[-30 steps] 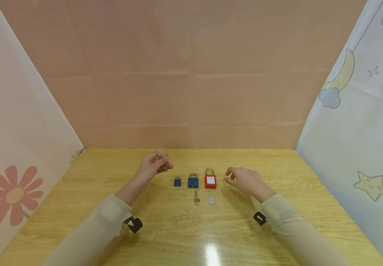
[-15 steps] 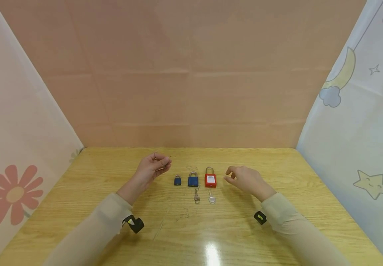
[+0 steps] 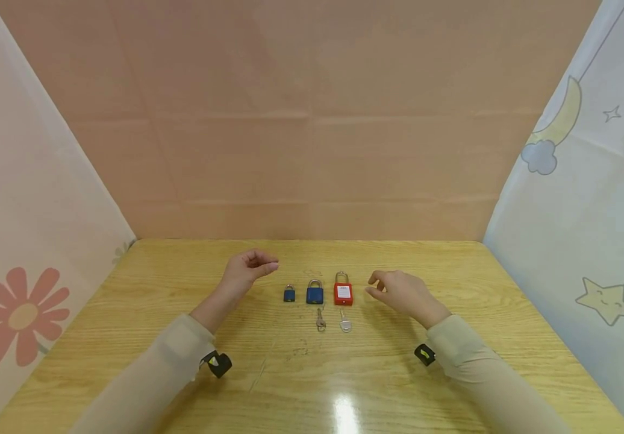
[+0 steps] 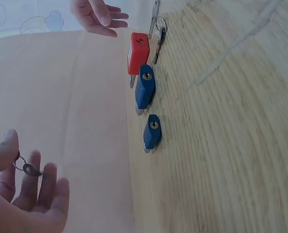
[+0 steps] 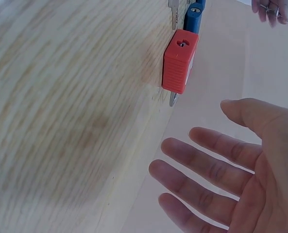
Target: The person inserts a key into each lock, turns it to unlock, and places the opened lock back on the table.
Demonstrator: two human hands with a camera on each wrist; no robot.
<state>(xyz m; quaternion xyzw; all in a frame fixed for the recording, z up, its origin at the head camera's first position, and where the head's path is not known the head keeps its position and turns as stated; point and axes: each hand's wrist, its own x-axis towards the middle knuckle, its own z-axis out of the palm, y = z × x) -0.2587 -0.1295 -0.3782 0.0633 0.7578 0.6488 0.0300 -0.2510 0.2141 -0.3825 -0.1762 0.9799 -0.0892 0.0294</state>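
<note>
My left hand (image 3: 246,272) is raised above the table, left of the padlocks. In the left wrist view its thumb and a finger pinch a ring with a small key (image 4: 31,169) on it; the head view hides this key. A small blue padlock (image 3: 289,296) lies nearest that hand. To its right come a larger blue padlock (image 3: 314,294) and a red padlock (image 3: 343,293) with a white label. My right hand (image 3: 401,293) hovers right of the red padlock, fingers apart and loosely bent, holding nothing.
In front of the larger blue padlock lies a dark key (image 3: 320,320) with a ring. A silver key (image 3: 345,322) lies below the red padlock. The wooden table (image 3: 285,392) meets a pinkish backdrop behind and patterned sheets at both sides.
The key in my left hand has turned, going from visible at the fingertips to hidden behind them in the head view. My right hand has stayed in place.
</note>
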